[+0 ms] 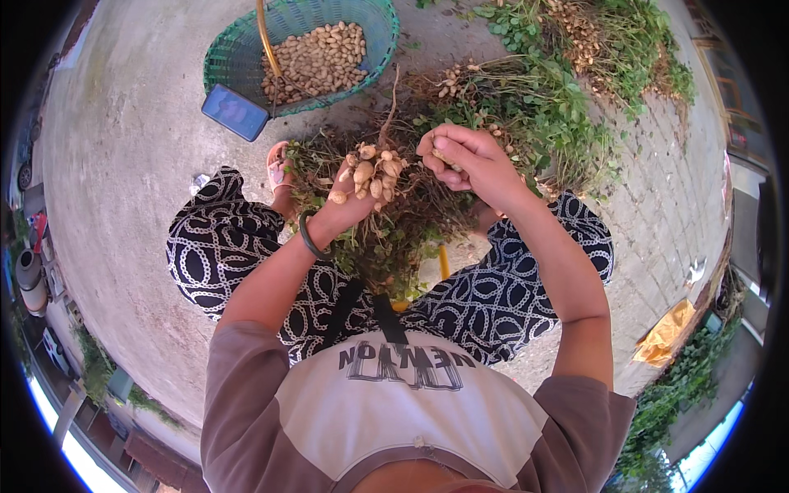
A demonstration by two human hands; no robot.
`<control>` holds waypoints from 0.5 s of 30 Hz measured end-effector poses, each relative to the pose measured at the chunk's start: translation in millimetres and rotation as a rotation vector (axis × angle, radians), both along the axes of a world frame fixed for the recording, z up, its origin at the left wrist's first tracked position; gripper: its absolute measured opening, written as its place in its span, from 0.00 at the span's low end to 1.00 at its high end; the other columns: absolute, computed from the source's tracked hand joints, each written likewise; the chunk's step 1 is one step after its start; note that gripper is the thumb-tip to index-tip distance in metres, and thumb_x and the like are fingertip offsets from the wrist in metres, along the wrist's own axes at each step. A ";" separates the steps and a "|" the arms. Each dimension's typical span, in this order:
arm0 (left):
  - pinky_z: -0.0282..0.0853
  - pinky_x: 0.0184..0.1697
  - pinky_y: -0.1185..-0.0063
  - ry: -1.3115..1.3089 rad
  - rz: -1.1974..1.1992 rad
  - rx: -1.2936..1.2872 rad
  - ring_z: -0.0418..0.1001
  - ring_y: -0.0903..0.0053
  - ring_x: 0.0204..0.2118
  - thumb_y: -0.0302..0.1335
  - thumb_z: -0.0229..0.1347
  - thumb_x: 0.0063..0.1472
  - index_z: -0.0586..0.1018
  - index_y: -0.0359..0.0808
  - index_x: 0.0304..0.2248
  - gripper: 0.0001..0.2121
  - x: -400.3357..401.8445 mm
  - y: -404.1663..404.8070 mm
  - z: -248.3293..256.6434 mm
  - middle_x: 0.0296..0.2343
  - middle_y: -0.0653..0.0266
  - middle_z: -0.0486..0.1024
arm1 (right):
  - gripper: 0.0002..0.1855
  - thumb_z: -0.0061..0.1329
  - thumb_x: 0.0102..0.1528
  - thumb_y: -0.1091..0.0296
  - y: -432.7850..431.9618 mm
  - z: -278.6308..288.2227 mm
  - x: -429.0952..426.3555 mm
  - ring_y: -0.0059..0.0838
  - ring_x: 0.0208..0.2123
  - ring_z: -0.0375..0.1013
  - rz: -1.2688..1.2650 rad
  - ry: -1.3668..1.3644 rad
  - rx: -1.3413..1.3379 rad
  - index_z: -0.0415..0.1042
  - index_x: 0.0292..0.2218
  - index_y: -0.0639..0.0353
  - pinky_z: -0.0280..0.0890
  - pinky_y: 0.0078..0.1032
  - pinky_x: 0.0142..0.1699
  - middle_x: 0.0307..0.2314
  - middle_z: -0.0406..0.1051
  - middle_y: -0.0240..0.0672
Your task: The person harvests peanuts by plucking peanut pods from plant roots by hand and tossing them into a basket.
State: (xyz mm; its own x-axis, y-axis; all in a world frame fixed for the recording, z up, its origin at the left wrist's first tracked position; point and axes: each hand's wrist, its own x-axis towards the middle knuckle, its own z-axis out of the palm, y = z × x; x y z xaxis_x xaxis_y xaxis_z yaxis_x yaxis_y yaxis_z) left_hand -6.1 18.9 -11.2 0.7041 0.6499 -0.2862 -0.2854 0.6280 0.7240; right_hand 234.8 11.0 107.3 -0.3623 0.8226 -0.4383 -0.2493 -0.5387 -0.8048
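A cluster of pale peanut pods (370, 172), still on its roots, rests in my left hand (348, 200), whose fingers are largely hidden behind it. One taproot (390, 111) sticks up from the cluster. To its right, my right hand (465, 157) is curled around at least one peanut pod (445, 159) between thumb and fingers; how many it holds is hidden. Leafy peanut stems (394, 237) hang below both hands, between my knees. Ahead stands a green woven basket (231, 65) with loose peanuts (323, 58) in its bottom.
A smartphone (235, 113) with a lit screen is at the basket's near rim, under its curved handle (265, 37). Pulled peanut plants (536, 92) lie heaped on the concrete ground (129, 154) at the front right. A crumpled orange-yellow sheet (664, 334) lies far right.
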 end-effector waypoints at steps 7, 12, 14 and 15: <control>0.67 0.33 0.85 0.680 -0.156 0.709 0.70 0.87 0.34 0.37 0.47 0.67 0.70 0.36 0.48 0.16 -12.1 6.3 -4.1 0.37 0.69 0.73 | 0.11 0.39 0.64 0.67 -6.5 -2.8 -11.7 0.11 0.20 0.54 0.008 -0.276 0.261 0.69 0.37 0.64 0.49 0.12 0.23 0.21 0.61 0.24; 0.64 0.28 0.86 0.442 0.001 0.366 0.68 0.90 0.30 0.37 0.50 0.66 0.72 0.34 0.45 0.15 1.2 1.3 28.4 0.32 0.71 0.73 | 0.10 0.40 0.63 0.69 -3.9 -3.1 -7.3 0.11 0.20 0.55 -0.043 -0.325 0.290 0.71 0.39 0.64 0.50 0.14 0.24 0.20 0.62 0.24; 0.64 0.28 0.86 0.465 -0.019 0.370 0.68 0.90 0.30 0.36 0.50 0.65 0.72 0.34 0.44 0.15 0.0 1.8 31.8 0.32 0.72 0.73 | 0.10 0.41 0.62 0.69 2.7 2.4 -7.8 0.12 0.20 0.56 -0.017 -0.420 0.236 0.72 0.40 0.63 0.52 0.14 0.25 0.18 0.61 0.25; 0.64 0.29 0.86 0.467 -0.009 0.365 0.69 0.89 0.31 0.36 0.50 0.65 0.72 0.34 0.45 0.15 1.5 2.3 32.9 0.32 0.71 0.73 | 0.10 0.41 0.62 0.69 2.3 -2.3 -5.6 0.12 0.20 0.56 -0.018 -0.422 0.237 0.72 0.40 0.63 0.52 0.14 0.25 0.18 0.61 0.25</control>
